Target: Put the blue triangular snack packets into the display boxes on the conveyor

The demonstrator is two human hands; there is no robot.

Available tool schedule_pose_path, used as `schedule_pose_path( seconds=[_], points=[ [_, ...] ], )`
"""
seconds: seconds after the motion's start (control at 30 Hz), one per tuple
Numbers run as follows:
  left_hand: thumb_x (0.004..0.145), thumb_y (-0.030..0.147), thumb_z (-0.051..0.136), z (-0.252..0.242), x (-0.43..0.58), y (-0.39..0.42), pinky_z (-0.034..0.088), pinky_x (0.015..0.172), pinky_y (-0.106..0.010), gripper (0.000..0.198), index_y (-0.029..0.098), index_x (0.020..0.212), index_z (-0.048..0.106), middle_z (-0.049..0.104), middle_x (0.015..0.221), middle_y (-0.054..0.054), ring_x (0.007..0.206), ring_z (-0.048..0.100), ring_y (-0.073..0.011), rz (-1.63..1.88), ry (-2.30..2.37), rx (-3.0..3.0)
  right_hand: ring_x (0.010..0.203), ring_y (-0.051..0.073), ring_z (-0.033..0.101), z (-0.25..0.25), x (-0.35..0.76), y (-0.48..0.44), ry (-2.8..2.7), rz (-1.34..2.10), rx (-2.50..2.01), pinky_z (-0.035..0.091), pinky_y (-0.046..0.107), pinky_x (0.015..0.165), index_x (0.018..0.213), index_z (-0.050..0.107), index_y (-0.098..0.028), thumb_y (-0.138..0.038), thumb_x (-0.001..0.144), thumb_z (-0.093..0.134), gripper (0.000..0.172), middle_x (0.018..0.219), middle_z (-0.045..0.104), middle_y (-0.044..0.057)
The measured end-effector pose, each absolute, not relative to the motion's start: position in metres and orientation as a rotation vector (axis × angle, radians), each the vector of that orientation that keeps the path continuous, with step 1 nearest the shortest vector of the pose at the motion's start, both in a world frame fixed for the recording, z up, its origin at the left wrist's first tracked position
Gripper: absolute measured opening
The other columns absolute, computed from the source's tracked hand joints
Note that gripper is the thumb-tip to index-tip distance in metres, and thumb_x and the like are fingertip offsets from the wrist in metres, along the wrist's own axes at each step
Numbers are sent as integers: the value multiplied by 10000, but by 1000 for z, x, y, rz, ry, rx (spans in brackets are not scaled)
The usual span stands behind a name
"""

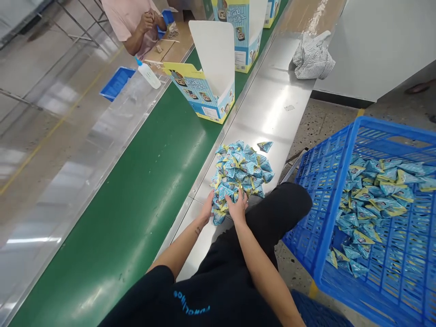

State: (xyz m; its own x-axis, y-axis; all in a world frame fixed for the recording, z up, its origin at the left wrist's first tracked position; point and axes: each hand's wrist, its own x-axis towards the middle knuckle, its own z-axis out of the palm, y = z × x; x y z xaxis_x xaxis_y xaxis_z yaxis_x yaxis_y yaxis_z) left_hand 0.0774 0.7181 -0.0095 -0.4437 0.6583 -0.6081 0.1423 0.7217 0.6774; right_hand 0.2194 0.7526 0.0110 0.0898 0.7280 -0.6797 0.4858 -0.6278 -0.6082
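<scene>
A heap of small blue-and-yellow pyramid-shaped packets [243,165] lies on the metal ledge in front of me. My left hand [207,209] rests along the near left side of the heap, fingers extended and partly hidden by the packets. Against the near right side is my right hand [238,208], its thumb and fingers spread over the packets. Between the two hands sit several packets, which both hands touch. One loose packet [265,146] lies just beyond the heap.
A green conveyor belt [146,181] runs along the left, carrying open printed display boxes [204,97]. To my right stands a blue crate [322,227] with many similar packets. A striped cloth [312,56] and a glue bottle [149,75] lie farther off. Someone's hands [150,20] work across the belt.
</scene>
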Motion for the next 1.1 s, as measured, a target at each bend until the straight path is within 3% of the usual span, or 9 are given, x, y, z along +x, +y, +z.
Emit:
schedule_pose_path(
  seconds=[0.13,0.27,0.4,0.6,0.67,0.77,0.83,1.0,1.1],
  points=[
    [953,709,473,-9,56,699,621,904,-434,711,380,1583,445,468,1646,-51,1419,537,-349,665,1733,507,1562,491,171,11,223,753,-1119,1669,-2172,407,569,1141,1697,194,-267,-610,875,590,975,1754,72,133],
    [922,658,555,-27,44,657,585,1001,-441,756,330,1589,417,364,1700,-95,1473,479,-351,761,1763,595,1567,478,186,16,226,751,-1050,1664,-2226,390,564,1171,1703,163,-243,-564,869,594,992,1757,54,145],
    [870,609,641,-50,45,609,537,1070,-500,832,247,1581,406,361,1660,-181,1457,486,-364,771,1917,745,1569,486,200,24,227,752,-1048,1691,-2238,340,577,1208,1706,142,-238,-520,884,579,973,1757,46,148],
    [790,602,738,-66,45,578,529,1061,-518,991,194,1602,342,488,1486,-205,1370,554,-366,544,2039,933,1612,445,64,22,231,735,-1151,1600,-2041,215,603,1270,1684,218,-181,-502,870,615,961,1745,57,194],
    [778,600,754,-64,44,576,512,1085,-516,1024,196,1612,319,491,1488,-191,1371,550,-354,461,2021,1068,1621,410,67,19,237,721,-1230,1592,-1901,254,602,1262,1668,256,-189,-506,861,622,941,1745,66,185],
    [730,569,812,-58,51,573,509,1078,-498,1049,216,1597,339,489,1506,-170,1309,592,-333,311,2030,1235,1606,367,184,18,252,701,-1303,1658,-1648,386,567,1214,1595,387,-198,-521,865,606,828,1729,145,174],
    [729,530,832,-54,61,571,511,1052,-480,930,215,1515,447,552,1432,-147,1230,629,-316,212,2097,1308,1561,344,304,19,262,691,-1300,1690,-1499,450,532,1181,1489,503,-190,-535,875,603,711,1689,237,184],
    [902,367,701,-45,80,571,513,992,-375,303,236,1175,692,666,1139,-83,1102,660,-252,77,2017,1507,1417,309,496,21,276,688,-1291,1725,-1319,528,486,1117,1331,599,-198,-519,890,634,547,1583,382,187],
    [903,217,639,-37,78,580,506,1026,-357,406,272,1302,689,658,1231,-89,1147,656,-245,-52,1882,1556,1347,309,553,21,274,692,-1300,1733,-1309,561,498,1060,1319,614,-209,-490,897,636,507,1529,439,183]
  ],
)
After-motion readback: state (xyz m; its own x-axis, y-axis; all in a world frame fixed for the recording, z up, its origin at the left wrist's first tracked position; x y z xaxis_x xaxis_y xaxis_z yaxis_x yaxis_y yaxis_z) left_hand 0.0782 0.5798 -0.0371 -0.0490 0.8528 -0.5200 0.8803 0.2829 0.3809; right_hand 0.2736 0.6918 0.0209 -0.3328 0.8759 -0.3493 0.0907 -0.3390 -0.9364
